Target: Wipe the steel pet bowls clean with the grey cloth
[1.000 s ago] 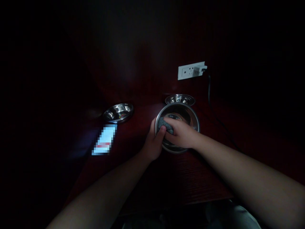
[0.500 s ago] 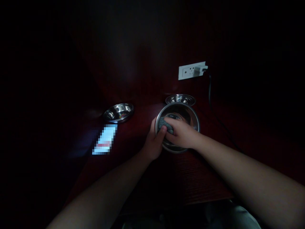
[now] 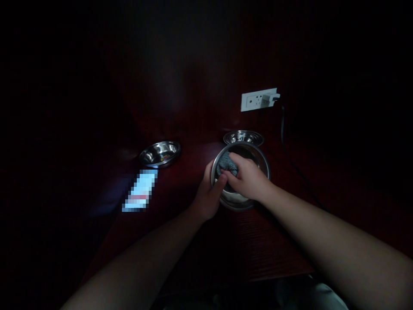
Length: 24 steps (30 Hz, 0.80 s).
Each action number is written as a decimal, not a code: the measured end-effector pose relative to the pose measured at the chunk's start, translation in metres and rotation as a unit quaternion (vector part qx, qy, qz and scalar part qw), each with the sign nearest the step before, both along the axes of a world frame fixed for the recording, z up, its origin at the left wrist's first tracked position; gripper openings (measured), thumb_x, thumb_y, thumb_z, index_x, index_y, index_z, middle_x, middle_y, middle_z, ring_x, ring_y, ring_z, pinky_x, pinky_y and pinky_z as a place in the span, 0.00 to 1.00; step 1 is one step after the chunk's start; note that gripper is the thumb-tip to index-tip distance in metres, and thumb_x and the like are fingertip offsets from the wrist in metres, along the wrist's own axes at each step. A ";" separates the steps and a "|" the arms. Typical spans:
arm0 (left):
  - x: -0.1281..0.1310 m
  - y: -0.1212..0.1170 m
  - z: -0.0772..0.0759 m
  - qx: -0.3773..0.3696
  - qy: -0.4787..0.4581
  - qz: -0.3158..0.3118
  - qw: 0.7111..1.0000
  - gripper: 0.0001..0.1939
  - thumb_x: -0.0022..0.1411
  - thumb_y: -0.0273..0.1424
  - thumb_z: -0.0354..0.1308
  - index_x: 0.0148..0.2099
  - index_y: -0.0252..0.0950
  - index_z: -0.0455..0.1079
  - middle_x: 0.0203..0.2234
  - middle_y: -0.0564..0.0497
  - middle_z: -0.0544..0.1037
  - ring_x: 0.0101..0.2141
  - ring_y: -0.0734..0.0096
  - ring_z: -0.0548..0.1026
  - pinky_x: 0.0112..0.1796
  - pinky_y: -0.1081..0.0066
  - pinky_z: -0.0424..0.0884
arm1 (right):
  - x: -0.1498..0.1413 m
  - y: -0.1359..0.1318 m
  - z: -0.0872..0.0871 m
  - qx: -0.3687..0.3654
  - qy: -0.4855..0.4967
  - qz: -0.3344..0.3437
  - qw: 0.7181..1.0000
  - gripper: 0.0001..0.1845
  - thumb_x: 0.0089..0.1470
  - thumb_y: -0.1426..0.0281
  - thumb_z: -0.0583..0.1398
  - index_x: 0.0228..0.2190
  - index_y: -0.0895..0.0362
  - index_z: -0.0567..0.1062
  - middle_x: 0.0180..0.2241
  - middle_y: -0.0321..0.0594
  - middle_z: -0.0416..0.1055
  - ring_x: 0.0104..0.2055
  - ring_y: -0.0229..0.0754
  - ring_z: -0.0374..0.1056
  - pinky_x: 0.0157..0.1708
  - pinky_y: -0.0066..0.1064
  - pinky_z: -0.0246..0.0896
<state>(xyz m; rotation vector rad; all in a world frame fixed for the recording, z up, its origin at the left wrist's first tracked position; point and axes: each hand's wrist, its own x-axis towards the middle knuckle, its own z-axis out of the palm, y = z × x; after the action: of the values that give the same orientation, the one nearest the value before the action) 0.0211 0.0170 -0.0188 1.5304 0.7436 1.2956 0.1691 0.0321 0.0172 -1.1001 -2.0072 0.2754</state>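
Note:
A shiny metal bowl (image 3: pixel 239 201) is tilted with its mouth toward me, over the dark red table. My left hand (image 3: pixel 210 191) grips its left rim, thumb inside and fingers behind the wall. Inside the bowl, my right hand (image 3: pixel 250 176) is closed on a bunched grey-green cloth (image 3: pixel 227 163), which lies against the upper left of the inner wall. Part of the cloth is hidden under my right fingers. Just behind the bowl, a metal plate or shallow dish (image 3: pixel 243 137) shows, its front edge covered by the bowl.
A second metal bowl (image 3: pixel 160 153) stands at the left, with a lit, pixelated phone-like screen (image 3: pixel 140 190) in front of it. On the back wall is a white socket (image 3: pixel 253 100) with a plug, whose dark cable (image 3: pixel 283 129) runs down to the right. The table's front edge (image 3: pixel 274 276) lies nearest me.
My right hand and the cloth have shifted slightly up inside the bowl, and more of the cloth shows. My left hand keeps its hold on the rim. The view has tipped a little.

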 end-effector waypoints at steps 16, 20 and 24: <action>0.001 0.001 -0.002 0.004 -0.002 0.005 1.000 0.26 0.64 0.43 0.56 0.60 0.37 0.59 0.54 0.43 0.72 0.53 0.58 0.71 0.54 0.60 0.66 | 0.001 0.002 -0.001 -0.002 -0.029 0.024 0.999 0.07 0.51 0.74 0.59 0.28 0.54 0.63 0.27 0.37 0.67 0.30 0.40 0.62 0.32 0.32 0.54; 0.000 0.001 -0.002 0.004 0.001 0.003 1.000 0.25 0.64 0.42 0.56 0.60 0.38 0.59 0.53 0.44 0.73 0.52 0.59 0.71 0.54 0.60 0.67 | 0.001 0.003 -0.002 0.001 -0.032 0.024 0.999 0.06 0.51 0.73 0.59 0.29 0.54 0.64 0.28 0.38 0.68 0.31 0.41 0.62 0.33 0.33 0.55; 0.000 0.000 -0.001 0.001 0.001 0.000 1.000 0.26 0.64 0.42 0.57 0.60 0.38 0.59 0.54 0.44 0.72 0.53 0.58 0.71 0.55 0.59 0.65 | 0.002 0.003 -0.002 0.002 -0.032 0.008 0.999 0.05 0.52 0.73 0.58 0.29 0.54 0.65 0.28 0.38 0.68 0.29 0.40 0.62 0.31 0.32 0.55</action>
<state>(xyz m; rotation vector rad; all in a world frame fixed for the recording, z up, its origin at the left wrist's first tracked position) 0.0208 0.0172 -0.0195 1.5350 0.7434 1.2950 0.1708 0.0354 0.0148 -1.1038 -2.0738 0.2480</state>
